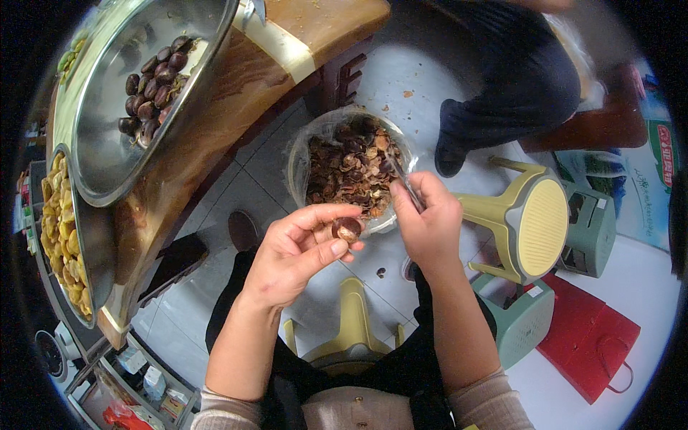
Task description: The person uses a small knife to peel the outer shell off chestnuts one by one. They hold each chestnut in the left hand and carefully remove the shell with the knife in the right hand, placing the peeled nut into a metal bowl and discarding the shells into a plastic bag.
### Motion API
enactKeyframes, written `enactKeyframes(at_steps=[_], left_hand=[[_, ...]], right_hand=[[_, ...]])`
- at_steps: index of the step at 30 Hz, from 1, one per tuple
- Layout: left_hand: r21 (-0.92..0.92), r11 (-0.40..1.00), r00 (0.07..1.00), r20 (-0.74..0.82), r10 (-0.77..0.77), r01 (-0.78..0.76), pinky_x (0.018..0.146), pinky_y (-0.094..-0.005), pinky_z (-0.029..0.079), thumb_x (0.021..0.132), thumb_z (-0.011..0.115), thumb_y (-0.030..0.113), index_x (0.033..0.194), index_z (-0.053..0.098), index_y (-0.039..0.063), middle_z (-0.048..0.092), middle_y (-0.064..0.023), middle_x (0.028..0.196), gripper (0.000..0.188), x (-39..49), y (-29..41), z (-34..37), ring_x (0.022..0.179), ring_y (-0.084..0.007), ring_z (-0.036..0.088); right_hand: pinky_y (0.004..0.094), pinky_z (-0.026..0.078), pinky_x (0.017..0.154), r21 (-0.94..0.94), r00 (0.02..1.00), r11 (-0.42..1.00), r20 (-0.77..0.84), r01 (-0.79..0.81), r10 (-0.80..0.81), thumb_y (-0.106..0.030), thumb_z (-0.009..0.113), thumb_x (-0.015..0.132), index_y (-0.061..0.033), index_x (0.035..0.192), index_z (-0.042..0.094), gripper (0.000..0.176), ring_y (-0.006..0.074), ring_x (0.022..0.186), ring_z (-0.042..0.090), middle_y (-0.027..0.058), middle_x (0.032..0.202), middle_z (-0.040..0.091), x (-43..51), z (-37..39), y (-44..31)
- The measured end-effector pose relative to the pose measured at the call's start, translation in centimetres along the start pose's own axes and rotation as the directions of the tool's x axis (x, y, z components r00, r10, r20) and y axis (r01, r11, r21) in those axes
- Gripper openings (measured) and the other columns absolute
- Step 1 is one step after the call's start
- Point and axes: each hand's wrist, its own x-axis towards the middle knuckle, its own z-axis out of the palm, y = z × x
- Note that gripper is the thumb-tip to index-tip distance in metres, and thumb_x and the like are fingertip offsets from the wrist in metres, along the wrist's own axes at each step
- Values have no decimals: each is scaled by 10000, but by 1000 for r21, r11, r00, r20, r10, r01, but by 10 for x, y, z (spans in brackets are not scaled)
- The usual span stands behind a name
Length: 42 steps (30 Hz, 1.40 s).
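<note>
Between the thumb and fingers of my left hand [293, 252] is a chestnut [346, 230], dark brown with a paler patch facing up. My right hand [430, 215] grips a slim metal tool [407, 185], probably a knife or scissors; its tip is blurred. Both hands are over the near rim of a bin lined with clear plastic [295, 156]. Brown chestnut shells and skins [360, 166] fill much of it. Up on the wooden table [215, 123], a large steel bowl [107, 107] contains several unpeeled chestnuts [156, 86]. Beside it, another metal bowl [88, 258] is heaped with yellow peeled chestnuts [62, 231].
Another person's dark-trousered leg [510, 86] is at the far right. Yellow stools [543, 231] and green stools [524, 322] stand to my right, near a red bag [588, 338] on the floor. Shell scraps [381, 272] dot the tiles. An open drawer [145, 392] holds small boxes.
</note>
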Motion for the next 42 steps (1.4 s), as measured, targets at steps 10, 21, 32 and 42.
enactKeyframes(at_steps=[10,21,32,42], left_hand=[[-227,972,987,-158,28,-64,684,-243,474,826,599,67,1099,526,28,622,-113,1007,286,9,2,-10,789,-128,592],[-172,977,962,-264,75,-123,673,-234,482,813,629,56,1148,509,-4,607,-68,910,361,16,0,2,761,-122,589],[-73,983,956,-255,146,-170,651,-242,487,807,638,52,1074,533,-19,605,-73,889,296,20,-5,6,725,-121,578],[-69,990,981,-162,108,-121,610,-227,485,841,601,72,1075,535,-31,608,-91,881,264,17,-3,2,685,-100,559]], right_hand=[[250,415,517,140,979,986,195,-93,65,-165,604,841,-1,897,579,175,79,581,520,45,656,582,-6,7,-2],[280,443,495,136,947,986,292,99,-136,-143,639,804,-12,936,576,196,177,535,579,114,671,582,-15,-7,-16],[289,443,488,92,946,988,288,125,-147,-142,638,800,-16,933,574,194,193,529,587,112,654,576,-13,-16,-15],[270,433,487,149,949,984,285,95,-134,-146,637,807,-14,919,578,183,145,516,555,80,625,566,-16,-10,-17]])
